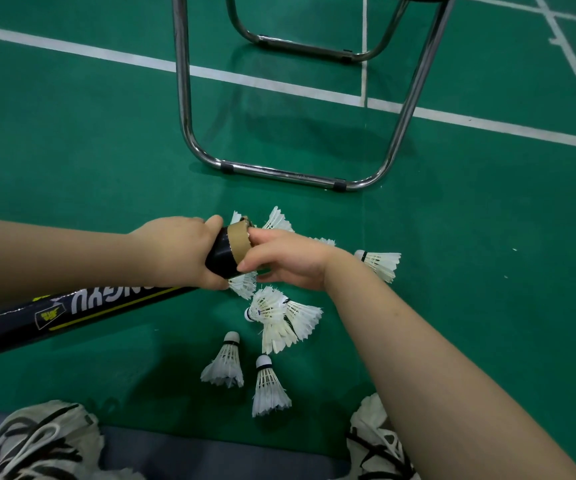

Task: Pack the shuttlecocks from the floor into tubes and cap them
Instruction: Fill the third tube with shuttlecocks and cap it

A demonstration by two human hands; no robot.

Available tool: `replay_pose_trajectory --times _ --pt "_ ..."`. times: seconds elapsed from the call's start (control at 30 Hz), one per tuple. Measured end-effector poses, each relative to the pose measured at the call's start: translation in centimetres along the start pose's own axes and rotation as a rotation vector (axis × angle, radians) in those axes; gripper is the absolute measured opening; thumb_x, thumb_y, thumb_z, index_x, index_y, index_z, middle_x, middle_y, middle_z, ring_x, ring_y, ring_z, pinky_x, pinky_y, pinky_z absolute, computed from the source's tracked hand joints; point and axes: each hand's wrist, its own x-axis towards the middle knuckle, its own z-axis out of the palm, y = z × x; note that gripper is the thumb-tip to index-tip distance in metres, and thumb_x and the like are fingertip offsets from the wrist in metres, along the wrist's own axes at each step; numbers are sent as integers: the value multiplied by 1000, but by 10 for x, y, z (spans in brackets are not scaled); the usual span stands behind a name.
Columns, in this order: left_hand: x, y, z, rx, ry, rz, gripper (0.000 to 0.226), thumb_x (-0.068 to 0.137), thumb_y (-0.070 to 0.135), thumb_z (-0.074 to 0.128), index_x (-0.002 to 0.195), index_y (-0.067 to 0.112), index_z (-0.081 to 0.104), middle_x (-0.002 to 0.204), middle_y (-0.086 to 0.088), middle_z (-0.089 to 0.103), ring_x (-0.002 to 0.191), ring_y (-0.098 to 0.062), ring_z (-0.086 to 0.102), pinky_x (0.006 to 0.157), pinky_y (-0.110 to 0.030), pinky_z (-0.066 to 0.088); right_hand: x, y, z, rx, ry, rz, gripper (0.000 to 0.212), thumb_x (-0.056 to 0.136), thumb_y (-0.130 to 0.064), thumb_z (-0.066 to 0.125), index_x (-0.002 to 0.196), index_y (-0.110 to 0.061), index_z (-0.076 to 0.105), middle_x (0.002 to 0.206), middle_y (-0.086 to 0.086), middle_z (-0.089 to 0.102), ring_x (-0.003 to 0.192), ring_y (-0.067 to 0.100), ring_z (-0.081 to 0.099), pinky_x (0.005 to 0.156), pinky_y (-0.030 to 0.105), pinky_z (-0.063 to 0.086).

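Observation:
A long black tube (78, 313) with yellow and white print runs from the lower left up to the middle, its brown cardboard mouth (238, 242) pointing right. My left hand (175, 251) grips the tube just behind that mouth. My right hand (286, 258) pinches the mouth's rim, thumb under and fingers over it; what lies inside is hidden. Several white feather shuttlecocks lie on the green floor: two upright ones (225, 363) (269, 389) near me, a tangled cluster (283, 315), one on its side (381, 263) at the right, and others (277, 220) behind my hands.
A folding chair's chrome frame (279, 173) stands on the floor just beyond the shuttlecocks. White court lines (279, 83) cross the green mat. My two white-and-black shoes (37, 441) (380, 441) sit at the bottom corners, by a grey strip of floor.

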Motion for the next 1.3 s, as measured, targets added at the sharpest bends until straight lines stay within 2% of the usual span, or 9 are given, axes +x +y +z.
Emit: replay_pose_trajectory --times 0.2,0.3,0.4,0.57,0.7,0.8,0.97,1.17,1.3 --pt "-2 4 2 46 15 49 62 67 68 62 94 18 35 84 2 50 76 -20 52 63 -31 41 4 0 9 -8 -79 8 19 82 -2 58 97 -13 56 88 2 56 79 12 49 74 26 36" --pt "1 4 -1 27 53 50 61 67 67 63 93 20 35 87 1 52 81 -22 53 63 -31 38 4 -4 7 28 -4 -35 7 87 -11 58 89 -17 60 88 2 61 83 14 56 81 27 43" --pt "3 -1 -7 -4 86 6 60 66 66 65 92 20 34 81 4 49 75 -21 51 61 -30 40 0 -9 -11 0 316 -114 16 88 -34 58 86 -20 65 88 0 68 87 15 62 86 32 49" --pt "0 -6 -3 28 47 -40 61 68 65 64 98 19 38 84 2 53 75 -21 53 59 -31 38 -11 25 -74 30 947 9 23 91 -27 50 72 -18 61 71 -4 63 70 13 59 72 28 46" --pt "1 -7 -1 20 26 -45 61 68 66 63 95 19 36 82 3 51 74 -20 52 59 -31 39 -19 60 -104 -86 1097 261 18 88 -24 48 100 -17 60 91 1 59 77 19 51 67 27 38" --pt "3 -7 1 26 17 -41 62 67 68 63 95 20 35 86 2 53 77 -20 54 61 -31 41 -21 78 -114 -165 1191 377 29 88 -26 47 116 -20 55 118 6 53 104 27 50 77 30 38" --pt "9 -5 4 33 23 -42 63 65 70 62 94 22 35 84 4 54 76 -19 55 63 -32 45 -22 98 -114 -214 1135 536 37 87 -26 46 124 -31 51 135 9 39 120 31 39 100 40 36" --pt "16 -8 12 23 49 -40 65 61 72 62 93 23 35 81 4 52 75 -20 55 68 -35 50 -26 106 -114 20 1257 432 47 87 -15 45 133 -21 45 142 10 30 99 28 50 92 37 41" --pt "20 -8 14 1 40 -27 66 59 74 61 92 24 34 82 4 54 76 -21 57 70 -38 51 -41 109 -114 120 1131 469 36 92 -14 46 127 -3 48 98 11 54 89 19 44 77 26 41"
